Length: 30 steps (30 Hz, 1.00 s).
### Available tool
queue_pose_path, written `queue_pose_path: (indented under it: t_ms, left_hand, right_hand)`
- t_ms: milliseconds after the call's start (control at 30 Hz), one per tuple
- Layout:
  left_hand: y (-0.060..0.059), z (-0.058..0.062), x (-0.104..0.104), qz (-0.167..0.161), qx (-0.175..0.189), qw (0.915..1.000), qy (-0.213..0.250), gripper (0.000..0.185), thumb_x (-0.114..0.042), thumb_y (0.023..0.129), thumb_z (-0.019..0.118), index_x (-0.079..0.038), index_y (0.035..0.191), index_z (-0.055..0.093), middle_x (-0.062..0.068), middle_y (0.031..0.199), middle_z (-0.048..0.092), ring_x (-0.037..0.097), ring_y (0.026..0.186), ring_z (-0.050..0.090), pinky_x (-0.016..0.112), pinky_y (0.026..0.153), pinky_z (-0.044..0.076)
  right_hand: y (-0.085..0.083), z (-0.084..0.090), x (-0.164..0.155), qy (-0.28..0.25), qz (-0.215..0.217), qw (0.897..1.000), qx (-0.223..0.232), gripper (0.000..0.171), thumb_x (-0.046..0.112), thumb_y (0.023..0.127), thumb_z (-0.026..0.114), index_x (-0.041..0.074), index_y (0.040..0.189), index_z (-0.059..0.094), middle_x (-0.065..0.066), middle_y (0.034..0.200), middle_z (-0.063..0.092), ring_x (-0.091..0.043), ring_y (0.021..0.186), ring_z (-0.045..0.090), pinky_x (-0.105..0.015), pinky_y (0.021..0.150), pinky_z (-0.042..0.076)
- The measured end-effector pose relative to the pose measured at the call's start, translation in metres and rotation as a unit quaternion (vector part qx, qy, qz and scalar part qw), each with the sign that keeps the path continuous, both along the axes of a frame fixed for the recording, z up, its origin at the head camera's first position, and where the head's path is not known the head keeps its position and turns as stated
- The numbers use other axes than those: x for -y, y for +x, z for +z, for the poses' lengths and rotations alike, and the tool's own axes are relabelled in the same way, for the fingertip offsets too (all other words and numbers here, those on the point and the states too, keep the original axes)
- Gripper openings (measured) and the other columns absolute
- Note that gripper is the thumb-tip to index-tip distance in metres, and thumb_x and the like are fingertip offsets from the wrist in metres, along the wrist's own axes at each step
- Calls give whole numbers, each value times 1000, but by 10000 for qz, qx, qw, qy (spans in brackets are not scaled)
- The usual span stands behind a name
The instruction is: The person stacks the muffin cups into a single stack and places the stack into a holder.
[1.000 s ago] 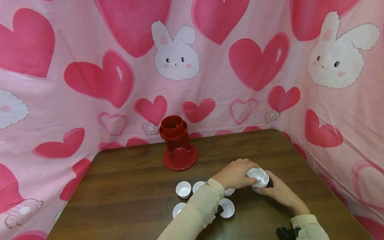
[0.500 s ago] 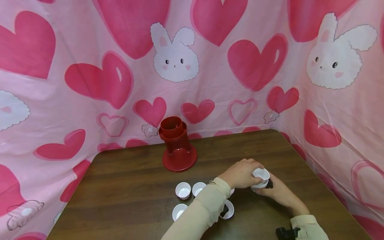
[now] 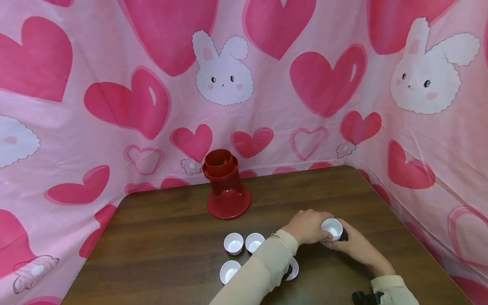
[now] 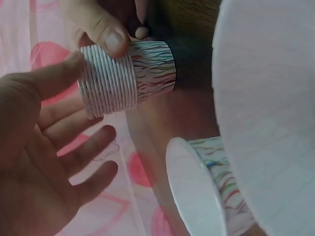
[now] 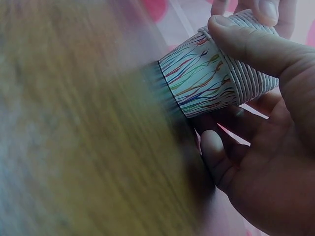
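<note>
A stack of nested paper baking cups [image 3: 332, 229], white inside with wavy coloured lines outside, is held between both hands at the right of the table. My right hand [image 3: 356, 243] grips the stack from the right, its thumb across the cup rims [image 5: 248, 81] in the right wrist view. At the open end, my left hand [image 3: 309, 227] pinches the top rim with thumb and fingers; its other fingers are spread in the left wrist view. Single paper cups [image 3: 233, 244] stand left of my left forearm, which partly hides others, such as a cup [image 3: 293, 270] beside the wrist.
Toward the back of the brown wooden table [image 3: 164, 237] stands a red cylindrical holder [image 3: 226, 186] on a round base. A pink cloth [image 3: 282, 106] with hearts and rabbits hangs behind and at the sides. Cups [image 4: 194, 191] loom close in the left wrist view.
A cup in my left hand has gone down into the stack in my right hand. The left hand moved slightly right, then down; the right hand stayed nearly still.
</note>
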<state>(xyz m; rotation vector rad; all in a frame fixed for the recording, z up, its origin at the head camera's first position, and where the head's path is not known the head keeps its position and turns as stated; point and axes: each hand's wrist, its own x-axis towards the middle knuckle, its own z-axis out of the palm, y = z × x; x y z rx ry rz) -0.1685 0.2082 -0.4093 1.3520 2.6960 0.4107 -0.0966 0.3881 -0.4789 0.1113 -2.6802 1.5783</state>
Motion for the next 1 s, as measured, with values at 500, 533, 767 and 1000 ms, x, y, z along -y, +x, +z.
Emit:
queue_pose_path:
  t_ms: [500, 533, 767, 1000]
  left_hand:
    - [19, 28, 46, -552, 250, 9978, -280, 49, -43, 95, 69, -24, 139, 61, -17, 108, 69, -3, 94, 61, 19, 85, 46]
    - [20, 33, 55, -685, 428, 9965, -193, 48, -42, 96, 68, -24, 140, 61, -17, 110, 69, -4, 96, 61, 17, 86, 45]
    - [33, 55, 126, -856, 715, 9920, 586, 39, -36, 100, 63, -22, 136, 63, -16, 115, 68, -5, 101, 60, 15, 88, 45]
    - [43, 39, 192, -375, 370, 9918, 1161, 28, -25, 98, 68, -19, 125, 69, -17, 104, 68, 0, 101, 61, 22, 89, 48]
  right_hand:
    - [3, -7, 3, 238, -117, 9996, -103, 63, 15, 85, 82, -4, 136, 50, -13, 119, 62, -12, 103, 56, -32, 86, 47]
    - [3, -6, 3, 251, -125, 9995, -151, 62, 15, 85, 82, -4, 135, 50, -12, 119, 62, -10, 102, 56, -32, 85, 47]
    - [1, -5, 5, 397, -185, 9981, -437, 59, 12, 82, 84, -3, 131, 54, -7, 111, 63, -6, 99, 55, -29, 83, 46]
    - [1, -7, 6, 336, -175, 9981, -493, 57, 10, 81, 83, -4, 129, 55, -7, 109, 63, -4, 98, 55, -27, 83, 46]
